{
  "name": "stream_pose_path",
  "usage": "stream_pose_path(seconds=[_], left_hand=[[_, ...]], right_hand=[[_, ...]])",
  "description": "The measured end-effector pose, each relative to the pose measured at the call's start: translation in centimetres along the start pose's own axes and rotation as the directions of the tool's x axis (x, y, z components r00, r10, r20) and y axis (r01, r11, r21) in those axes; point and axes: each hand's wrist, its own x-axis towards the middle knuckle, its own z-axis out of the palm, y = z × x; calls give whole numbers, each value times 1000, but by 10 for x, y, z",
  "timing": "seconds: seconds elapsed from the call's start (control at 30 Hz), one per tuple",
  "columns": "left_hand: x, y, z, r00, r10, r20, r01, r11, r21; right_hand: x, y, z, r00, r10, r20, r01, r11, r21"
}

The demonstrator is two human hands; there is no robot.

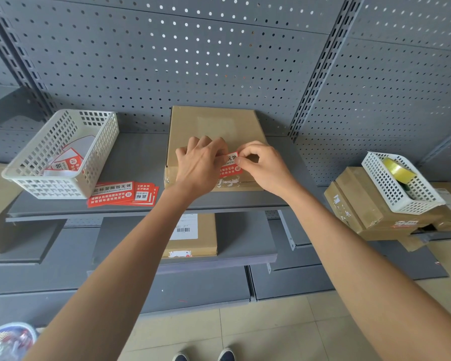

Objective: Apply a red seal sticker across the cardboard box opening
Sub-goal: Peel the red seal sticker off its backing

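A flat brown cardboard box point(214, 126) lies on the grey shelf, centre. A red seal sticker point(229, 165) with white and black lettering sits at the box's near edge, between my two hands. My left hand point(201, 165) covers the sticker's left part, fingers bent over it. My right hand point(263, 165) pinches the sticker's right edge between thumb and forefinger. Whether the sticker lies flat on the cardboard is hidden by my fingers. White torn label remains show on the box's front face below the sticker.
A stack of red seal stickers point(123, 194) lies on the shelf point(141, 157) left of the box, beside a white basket point(60, 155) holding sticker backings. At right, a white basket with yellow tape point(399, 173) sits on cardboard boxes point(362, 204). Another box point(193, 235) lies one shelf lower.
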Motion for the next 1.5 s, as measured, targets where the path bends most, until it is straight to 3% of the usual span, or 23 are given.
stream_pose_path(seconds=[0.17, 0.3, 0.5, 0.63, 0.97, 1.13, 1.5], left_hand=[[0, -1, 0, 1000, -2, -1, 2, 1000, -19], [-1, -2, 1, 1000, 1, -3, -2, 1000, -22], [-6, -11, -4, 998, 46, -36, -50, 994, -92], [-12, -24, -11, 995, -2, -97, -16, 983, -184], [-16, -30, -9, 992, -16, -129, 6, 997, -78], [-18, -29, -8, 992, 15, -129, -21, 999, -47], [-21, -35, -13, 994, 29, -107, -45, 987, -151]], right_hand=[[2, -5, 5, 997, 54, -56, -49, 994, 94], [2, -7, 11, 997, -30, -69, 27, 999, -41], [0, -9, 10, 997, -14, -76, 14, 1000, -7], [0, -7, 11, 996, -15, -88, 14, 1000, -19], [2, -8, 10, 995, 53, -89, -44, 994, 102], [3, -22, 17, 998, -44, -38, 39, 992, -117], [9, -26, 33, 995, -62, -76, 59, 997, -42]])
